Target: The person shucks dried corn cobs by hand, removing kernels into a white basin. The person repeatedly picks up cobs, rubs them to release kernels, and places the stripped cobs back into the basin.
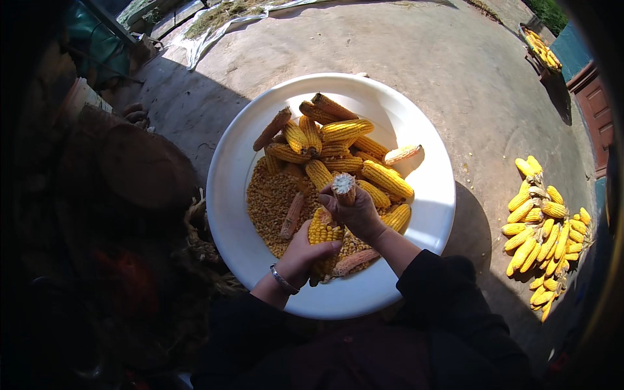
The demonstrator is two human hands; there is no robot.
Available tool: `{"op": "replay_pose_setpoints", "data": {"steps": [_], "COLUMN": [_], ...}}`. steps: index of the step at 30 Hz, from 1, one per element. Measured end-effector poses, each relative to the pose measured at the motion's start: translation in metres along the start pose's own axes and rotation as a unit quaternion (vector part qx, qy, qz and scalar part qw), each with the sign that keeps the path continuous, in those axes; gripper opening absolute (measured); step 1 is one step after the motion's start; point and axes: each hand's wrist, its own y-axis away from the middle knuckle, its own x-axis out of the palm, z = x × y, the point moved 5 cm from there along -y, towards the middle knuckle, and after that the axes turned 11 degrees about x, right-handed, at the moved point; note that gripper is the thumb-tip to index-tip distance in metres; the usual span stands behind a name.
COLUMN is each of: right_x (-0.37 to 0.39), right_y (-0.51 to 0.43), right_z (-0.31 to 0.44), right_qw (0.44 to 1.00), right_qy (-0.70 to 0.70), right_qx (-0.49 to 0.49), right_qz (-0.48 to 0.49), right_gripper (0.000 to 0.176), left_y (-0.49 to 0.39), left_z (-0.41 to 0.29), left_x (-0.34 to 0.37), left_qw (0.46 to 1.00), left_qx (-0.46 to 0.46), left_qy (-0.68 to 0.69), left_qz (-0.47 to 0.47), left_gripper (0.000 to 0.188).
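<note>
My left hand (pixel 304 256), with a metal bracelet at the wrist, grips a partly shelled ear of corn (pixel 324 229) whose bare patch shows near the top. My right hand (pixel 358 209) holds a bare corncob (pixel 344 187), its pale broken end facing up, close beside that ear. Both hands are over a large white plastic basin (pixel 431 219). Loose corn kernels (pixel 265 209) cover the basin's left and lower inside. Whole yellow ears (pixel 387 178) are heaped at the back and right. Bare cobs lie among them, one (pixel 292 214) on the kernels.
Tied bunches of corn ears (pixel 546 234) lie on the concrete floor at right. A container of corn (pixel 541 48) stands at the upper right near a reddish-brown door (pixel 597 107). White sheeting (pixel 200 48) with dry plant matter lies at the upper left. Dark objects stand in shadow at left.
</note>
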Motion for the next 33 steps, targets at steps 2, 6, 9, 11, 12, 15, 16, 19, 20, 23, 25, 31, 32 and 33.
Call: {"op": "replay_pose_setpoints", "data": {"steps": [2,6,9,11,12,15,16,19,20,23,25,31,32,33], "right_x": [0.005,0.017,0.007,0.0,0.0,-0.004,-0.003,-0.003,-0.008,-0.028,-0.028,-0.016,-0.018,-0.023], "right_y": [0.009,0.018,0.022,0.018,0.016,0.01,0.011,0.015,0.01,0.008,0.006,0.008,0.007,0.007], "right_z": [0.021,0.016,0.015,0.011,0.013,0.013,0.013,0.032,0.028,0.045,0.05,0.047,0.044,0.042], "right_qw": [0.946,0.994,0.993,0.996,0.996,0.979,0.961,0.954,0.983,0.972,0.99,0.996,0.997,0.997], "right_qy": [-0.191,0.064,0.092,-0.021,-0.037,-0.171,-0.227,-0.267,-0.179,0.108,0.029,-0.068,-0.069,-0.069], "right_qx": [0.233,0.074,-0.053,-0.02,-0.013,0.103,0.158,0.135,0.001,-0.163,-0.09,-0.036,0.001,0.038], "right_qz": [0.119,0.05,-0.051,-0.079,-0.08,-0.043,-0.024,-0.002,-0.049,-0.13,-0.101,-0.037,-0.021,-0.004], "right_gripper": [0.019,0.038,0.027,0.014,0.014,0.017,0.019,0.023,0.027,0.035,0.039,0.031,0.029,0.028], "left_y": [-0.004,-0.003,0.001,0.002,0.003,0.005,0.007,0.008,0.004,0.003,0.001,-0.007,-0.007,-0.006], "left_z": [0.001,-0.006,0.0,0.007,0.005,0.001,-0.003,-0.013,-0.011,-0.008,-0.007,-0.006,-0.005,-0.004], "left_x": [-0.01,0.006,0.009,0.002,0.002,0.003,0.005,0.008,0.007,0.002,-0.002,-0.009,-0.009,-0.009], "left_qw": [0.994,0.816,0.854,0.97,0.99,1.0,0.999,0.994,0.994,0.998,0.997,0.994,0.994,0.995], "left_qx": [0.027,0.188,0.024,-0.02,-0.006,-0.015,-0.027,-0.035,-0.032,-0.005,0.042,0.076,0.079,0.077], "left_qy": [-0.103,-0.543,-0.518,-0.244,-0.141,-0.028,0.04,0.088,0.081,0.054,0.059,0.045,0.039,0.027], "left_qz": [-0.014,-0.054,-0.034,0.007,0.015,-0.003,0.001,0.049,0.063,0.018,-0.026,-0.065,-0.064,-0.058], "left_gripper": [0.056,0.061,0.065,0.058,0.057,0.065,0.065,0.063,0.063,0.063,0.064,0.069,0.069,0.069]}}
